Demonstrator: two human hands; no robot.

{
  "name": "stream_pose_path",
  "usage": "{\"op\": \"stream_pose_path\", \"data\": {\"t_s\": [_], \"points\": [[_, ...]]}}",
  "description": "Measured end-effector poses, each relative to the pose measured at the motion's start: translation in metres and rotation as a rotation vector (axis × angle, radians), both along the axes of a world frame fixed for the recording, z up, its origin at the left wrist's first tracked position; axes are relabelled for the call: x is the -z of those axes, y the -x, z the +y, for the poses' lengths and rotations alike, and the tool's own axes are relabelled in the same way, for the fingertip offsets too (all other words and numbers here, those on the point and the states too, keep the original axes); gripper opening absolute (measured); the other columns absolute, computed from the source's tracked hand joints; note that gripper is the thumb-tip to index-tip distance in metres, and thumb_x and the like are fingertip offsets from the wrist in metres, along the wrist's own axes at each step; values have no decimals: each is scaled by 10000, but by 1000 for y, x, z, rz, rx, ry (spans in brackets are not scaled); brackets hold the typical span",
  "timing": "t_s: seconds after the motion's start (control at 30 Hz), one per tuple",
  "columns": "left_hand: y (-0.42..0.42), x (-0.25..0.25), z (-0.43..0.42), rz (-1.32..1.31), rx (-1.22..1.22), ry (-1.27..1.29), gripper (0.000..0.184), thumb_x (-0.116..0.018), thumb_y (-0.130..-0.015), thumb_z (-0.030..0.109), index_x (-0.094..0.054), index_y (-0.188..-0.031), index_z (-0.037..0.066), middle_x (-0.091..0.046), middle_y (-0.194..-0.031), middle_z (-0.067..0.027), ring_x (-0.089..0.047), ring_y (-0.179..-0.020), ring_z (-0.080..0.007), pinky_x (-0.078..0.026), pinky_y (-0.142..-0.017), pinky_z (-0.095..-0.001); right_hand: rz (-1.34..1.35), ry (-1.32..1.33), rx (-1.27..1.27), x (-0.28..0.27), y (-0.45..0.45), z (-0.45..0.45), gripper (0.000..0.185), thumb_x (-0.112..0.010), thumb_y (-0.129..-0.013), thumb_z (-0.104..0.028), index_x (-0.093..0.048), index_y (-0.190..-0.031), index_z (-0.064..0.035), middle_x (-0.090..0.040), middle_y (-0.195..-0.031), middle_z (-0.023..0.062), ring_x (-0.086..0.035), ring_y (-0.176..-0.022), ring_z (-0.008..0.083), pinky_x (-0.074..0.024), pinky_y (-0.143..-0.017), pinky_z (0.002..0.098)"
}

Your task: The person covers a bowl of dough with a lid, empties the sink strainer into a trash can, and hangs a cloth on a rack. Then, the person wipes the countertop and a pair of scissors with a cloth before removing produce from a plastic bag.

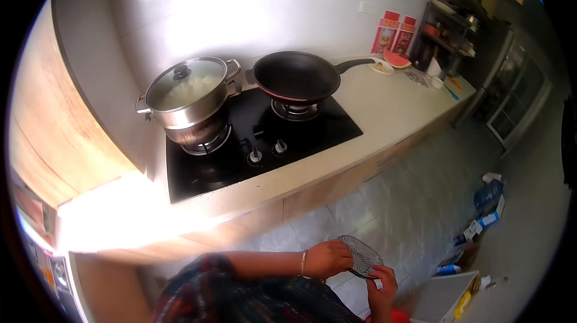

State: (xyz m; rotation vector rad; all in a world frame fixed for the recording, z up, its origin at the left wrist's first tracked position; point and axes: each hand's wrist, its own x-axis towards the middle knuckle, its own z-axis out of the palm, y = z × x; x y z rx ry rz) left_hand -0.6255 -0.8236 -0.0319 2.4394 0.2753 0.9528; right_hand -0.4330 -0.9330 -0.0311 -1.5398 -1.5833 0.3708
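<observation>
A patterned see-through glass dish (362, 257) is held in front of my body, above the floor. My left hand (330, 259), with a bracelet at the wrist, grips the dish's left edge. On its lower right rim are the fingers of my right hand (383, 282), closed on it with the thumb side up. Both hands are apart from the counter. Nothing can be made out inside the dish.
A lidded steel steamer pot (189, 99) and a black frying pan (296, 76) stand on the black gas stove (240, 163). Farther along the counter (384, 103) are a watermelon piece (396, 60), a plate (381, 66) and red boxes (393, 34). Bottles and boxes line the floor at right.
</observation>
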Motion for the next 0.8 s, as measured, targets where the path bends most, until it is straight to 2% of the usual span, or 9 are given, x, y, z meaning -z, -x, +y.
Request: {"op": "stream_pose_path", "data": {"t_s": [0.17,0.27,0.33,0.4,0.47,0.53,0.67,0.7,0.8], "points": [[-60,-7,43,-12,-92,-35,121,-615,-665,82,-547,-762,64,-551,-783,-73,-545,-763,-251,-432,-729,-352,-65,22,-122,-9,-80,55,164,-647,-622,15,-605,-764,-55,-600,-858,116,-585,-794,287,-469,-697,341],[-72,-15,72,39,-168,-32,199,-666,-604,56,-568,-778,62,-572,-785,-70,-553,-750,-252,-445,-707,-357,-2,22,-255,-16,-101,99,148,-657,-643,-21,-607,-773,-70,-606,-840,96,-588,-778,269,-473,-685,336],[-73,-8,96,74,-246,-28,227,-680,-614,75,-585,-821,72,-599,-852,-65,-569,-802,-249,-446,-736,-364,25,45,-306,-21,-109,132,138,-665,-666,-53,-607,-788,-75,-605,-826,87,-591,-769,253,-477,-674,319],[-78,-17,120,78,-269,-5,393,-725,-588,114,-565,-944,66,-578,-996,-112,-550,-902,-284,-427,-785,-385,19,22,-285,-21,-125,164,142,-664,-673,-55,-606,-800,-79,-604,-828,82,-591,-765,248,-478,-667,317],[-88,-26,147,67,-356,18,490,-749,-554,111,-547,-997,61,-569,-1017,-129,-540,-920,-304,-425,-788,-386,23,122,-292,-21,-144,195,149,-661,-676,-52,-602,-810,-79,-602,-824,78,-589,-756,244,-479,-661,321],[-98,-18,184,60,-470,5,515,-755,-535,87,-538,-1001,57,-568,-1027,-136,-535,-935,-313,-428,-782,-386,26,90,-231,-14,-173,221,143,-663,-674,-51,-600,-801,-70,-599,-824,77,-586,-749,241,-477,-658,313],[-133,0,281,33,-520,56,394,-708,-589,94,-575,-958,55,-584,-996,-119,-533,-934,-298,-422,-801,-388,56,37,95,-9,-246,258,137,-656,-671,-11,-607,-794,-48,-594,-826,83,-585,-742,219,-468,-654,279],[-145,10,305,3,-508,71,365,-692,-598,89,-575,-941,55,-583,-990,-124,-532,-923,-307,-425,-794,-392,48,34,182,-10,-263,261,143,-653,-669,4,-608,-795,-47,-593,-822,82,-586,-742,210,-467,-650,274],[-191,3,369,44,-431,48,340,-677,-623,99,-573,-943,52,-580,-984,-134,-529,-918,-317,-423,-797,-392,241,49,438,-18,-307,267,161,-622,-652,59,-593,-797,-3,-580,-807,92,-591,-706,170,-478,-662,256]]}}
